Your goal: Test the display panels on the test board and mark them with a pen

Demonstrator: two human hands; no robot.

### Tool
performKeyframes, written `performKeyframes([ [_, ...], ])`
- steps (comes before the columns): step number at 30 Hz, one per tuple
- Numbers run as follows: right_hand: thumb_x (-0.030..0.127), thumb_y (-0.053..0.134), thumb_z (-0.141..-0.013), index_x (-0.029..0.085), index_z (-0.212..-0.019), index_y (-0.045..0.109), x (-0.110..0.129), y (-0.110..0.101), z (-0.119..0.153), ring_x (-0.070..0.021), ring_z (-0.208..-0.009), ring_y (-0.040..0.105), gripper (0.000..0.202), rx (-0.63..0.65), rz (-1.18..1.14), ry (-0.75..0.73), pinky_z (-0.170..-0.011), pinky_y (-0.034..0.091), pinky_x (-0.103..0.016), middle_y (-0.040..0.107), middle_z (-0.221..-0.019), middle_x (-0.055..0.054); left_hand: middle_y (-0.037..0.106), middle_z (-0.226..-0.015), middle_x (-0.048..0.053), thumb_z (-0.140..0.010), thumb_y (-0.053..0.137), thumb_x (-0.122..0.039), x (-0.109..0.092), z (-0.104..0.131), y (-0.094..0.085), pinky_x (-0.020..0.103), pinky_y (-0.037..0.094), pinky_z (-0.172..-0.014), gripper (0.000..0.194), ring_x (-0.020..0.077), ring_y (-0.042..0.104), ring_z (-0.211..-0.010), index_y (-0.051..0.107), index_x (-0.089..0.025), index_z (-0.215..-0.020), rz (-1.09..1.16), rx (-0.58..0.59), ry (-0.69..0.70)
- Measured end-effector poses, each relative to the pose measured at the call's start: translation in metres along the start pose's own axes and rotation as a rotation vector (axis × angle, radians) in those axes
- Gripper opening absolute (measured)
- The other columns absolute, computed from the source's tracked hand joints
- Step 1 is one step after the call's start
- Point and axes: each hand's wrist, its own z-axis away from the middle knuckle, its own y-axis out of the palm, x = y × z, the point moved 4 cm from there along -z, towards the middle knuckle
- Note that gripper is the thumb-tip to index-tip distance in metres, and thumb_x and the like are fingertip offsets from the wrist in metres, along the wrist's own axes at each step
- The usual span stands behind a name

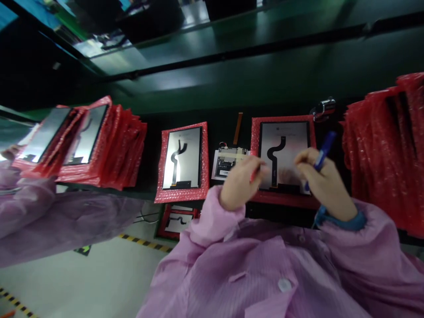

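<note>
My right hand [326, 181] is closed around a blue marker pen [323, 154], its tip down over the right part of a screen panel [293, 150]. That panel has a black ribbon cable [274, 161] and lies on a red bubble-wrap bag [255, 137]. My left hand [243, 182] is over the panel's lower left edge, fingers pinched together. Something small and red shows at its fingers, too blurred to name. Just left of it lies a small circuit assembly [228, 160] with tape across it on white paper.
Another screen panel [182, 159] on red wrap lies to the left. Stacks of red bubble-wrap bags stand at far left [122, 150] and far right [380, 154]. An orange strip [237, 128] and a shiny metal object [324, 108] lie behind. A co-worker's sleeve [29, 198] is at left.
</note>
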Motion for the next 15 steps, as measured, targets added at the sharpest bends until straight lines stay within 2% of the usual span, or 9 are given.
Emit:
performKeyframes([
  [1,0.023,0.049,-0.086,0.021,-0.090,0.057,-0.008,-0.010,-0.007,-0.0189,-0.074,0.058,0.010,-0.106,0.112,0.086,-0.070,0.046,-0.033,0.061,-0.082,-0.004,0.068,-0.108,0.013,-0.105,0.045,-0.042,0.013,-0.012,-0.010,0.039,0.053,-0.094,0.033,0.0239,0.065,-0.103,0.065,-0.016,-0.105,-0.147,-0.117,-0.057],
  [2,0.024,0.049,-0.087,0.020,-0.097,0.059,-0.016,-0.018,-0.011,-0.0220,-0.077,0.061,0.015,-0.189,0.246,0.173,-0.073,0.047,-0.037,0.064,-0.086,-0.007,0.067,-0.113,0.015,-0.104,0.048,-0.038,0.028,-0.024,-0.017,0.041,0.052,-0.098,0.029,0.0263,0.064,-0.108,0.065,-0.014,-0.109,-0.279,-0.182,-0.128],
  [5,0.028,0.049,-0.091,0.012,-0.127,0.056,-0.030,-0.033,-0.012,-0.0380,-0.099,0.065,0.040,-0.307,0.661,0.354,-0.079,0.051,-0.050,0.067,-0.107,-0.022,0.064,-0.126,0.021,-0.098,0.059,-0.033,0.070,-0.055,-0.025,0.048,0.049,-0.105,0.034,0.0344,0.058,-0.122,0.061,-0.009,-0.123,-0.512,-0.204,-0.294],
  [7,0.031,0.051,-0.092,0.004,-0.139,0.048,-0.030,-0.033,-0.009,-0.0454,-0.115,0.060,0.054,-0.321,0.844,0.300,-0.085,0.052,-0.057,0.063,-0.119,-0.030,0.062,-0.130,0.022,-0.094,0.066,-0.032,0.088,-0.069,-0.023,0.051,0.048,-0.107,0.041,0.0374,0.055,-0.126,0.059,-0.009,-0.127,-0.552,-0.189,-0.303],
  [9,0.031,0.052,-0.093,-0.002,-0.143,0.044,-0.024,-0.024,-0.011,-0.0451,-0.127,0.053,0.060,-0.261,0.895,0.117,-0.098,0.050,-0.060,0.057,-0.130,-0.033,0.065,-0.125,0.018,-0.089,0.070,-0.024,0.098,-0.076,-0.019,0.052,0.046,-0.108,0.040,0.0366,0.056,-0.125,0.059,-0.012,-0.126,-0.534,-0.213,-0.257],
  [12,0.036,0.052,-0.096,-0.001,-0.148,0.041,-0.017,0.001,-0.027,-0.0394,-0.142,0.044,0.065,-0.028,0.816,-0.147,-0.115,0.041,-0.056,0.050,-0.146,-0.029,0.068,-0.104,0.009,-0.082,0.064,-0.005,0.106,-0.078,-0.016,0.046,0.050,-0.103,0.047,0.0274,0.062,-0.109,0.055,-0.017,-0.126,-0.360,-0.314,-0.193],
  [15,0.048,0.058,-0.093,0.000,-0.156,0.032,-0.021,0.025,-0.048,-0.0392,-0.152,0.031,0.082,0.182,0.765,-0.245,-0.123,0.033,-0.056,0.036,-0.160,-0.026,0.065,-0.092,0.002,-0.077,0.060,0.003,0.117,-0.078,-0.017,0.035,0.055,-0.091,0.056,0.0183,0.064,-0.092,0.048,-0.020,-0.127,-0.056,-0.414,-0.157],
])
